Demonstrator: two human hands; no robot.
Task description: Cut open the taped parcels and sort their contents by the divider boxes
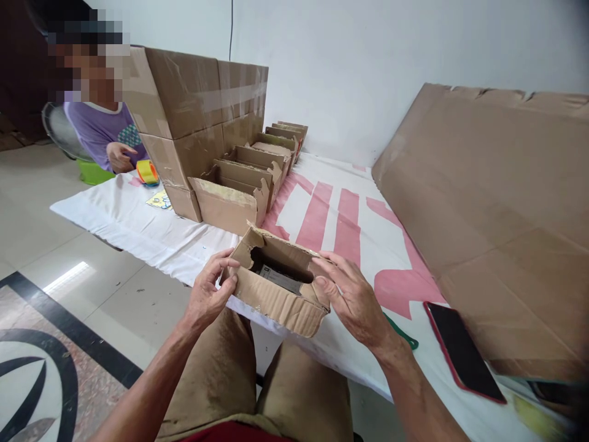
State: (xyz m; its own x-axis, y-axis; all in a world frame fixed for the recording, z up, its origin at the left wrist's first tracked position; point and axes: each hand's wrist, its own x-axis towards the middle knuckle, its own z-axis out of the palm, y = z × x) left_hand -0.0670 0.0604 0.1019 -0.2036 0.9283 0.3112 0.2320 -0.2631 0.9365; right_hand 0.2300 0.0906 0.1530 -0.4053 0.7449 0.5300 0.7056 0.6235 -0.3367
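Note:
A small open-topped cardboard box [280,304] is at the table's front edge, above my lap, tilted a little. My left hand [214,285] grips its left end, thumb on the front wall and fingers along the side. At the right end, my right hand [347,294] grips the rim, with the thumb at the torn corner. Inside the box lies a dark grey, flat-looking item [280,279] with small pale print; its kind cannot be made out. The box's walls have ragged cut edges.
Several similar open boxes [230,196] stand in a row beside a stack of taped cartons [193,92]. A large cardboard sheet [497,215] leans at right, near a phone [464,350] and a green strip [402,331]. A person in a purple top [96,132] sits behind yellow tape [147,173].

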